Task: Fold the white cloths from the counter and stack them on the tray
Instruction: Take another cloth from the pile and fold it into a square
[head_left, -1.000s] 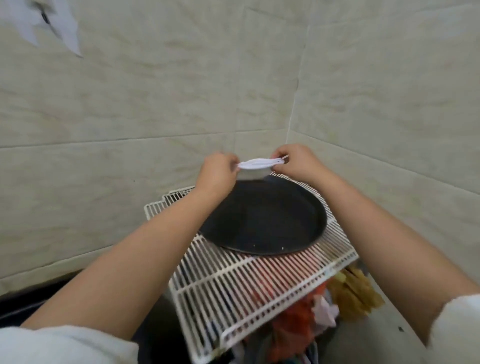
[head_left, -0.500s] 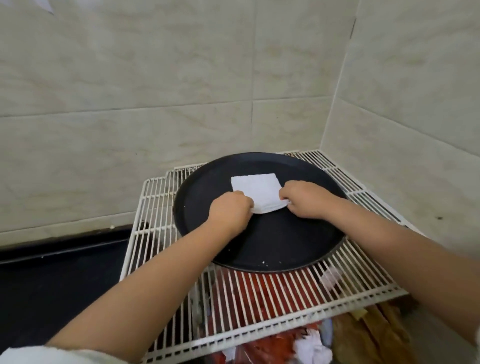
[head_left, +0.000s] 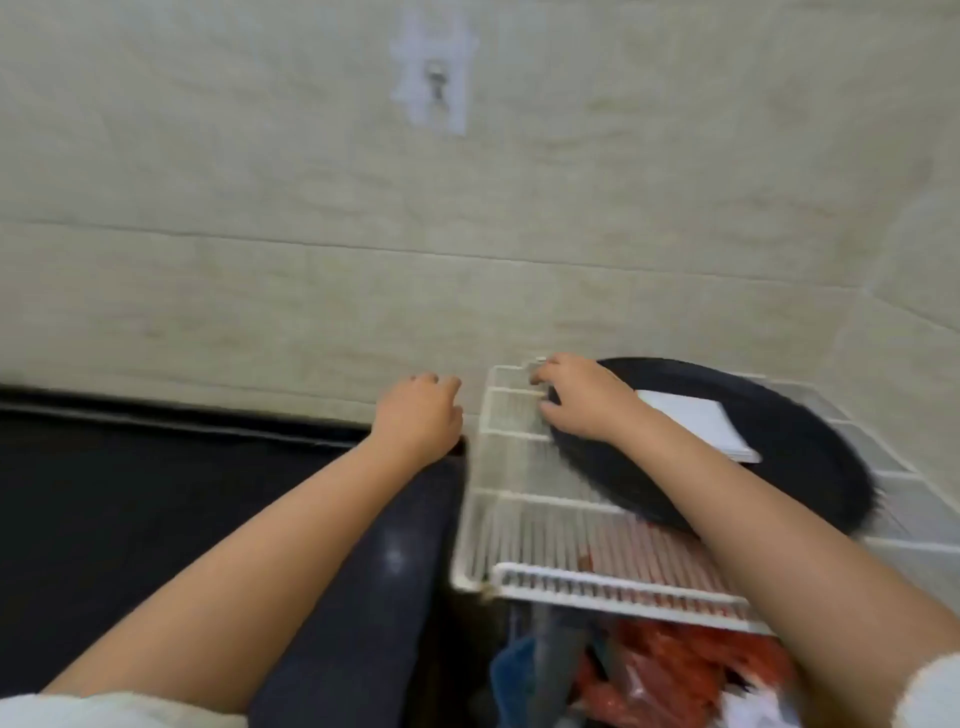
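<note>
A folded white cloth (head_left: 698, 423) lies flat on the round black tray (head_left: 795, 462), which sits on a white wire rack (head_left: 524, 514) at the right. My right hand (head_left: 582, 400) hovers over the tray's left rim with loosely curled fingers and nothing in it. To the left of the rack, my left hand (head_left: 421, 415) hangs above the dark counter's edge, fingers loosely curled and empty. No other white cloth is in view.
A dark counter (head_left: 130, 509) fills the left side below the tiled wall (head_left: 467, 208). A dark bin edge (head_left: 384, 561) runs beside the rack. Red and blue bags (head_left: 665, 670) lie under the rack. A white hook plate (head_left: 434, 83) is stuck on the wall.
Both hands have let go of the folded cloth, which now lies on the tray. They have moved left, and the view has swung left toward the dark counter.
</note>
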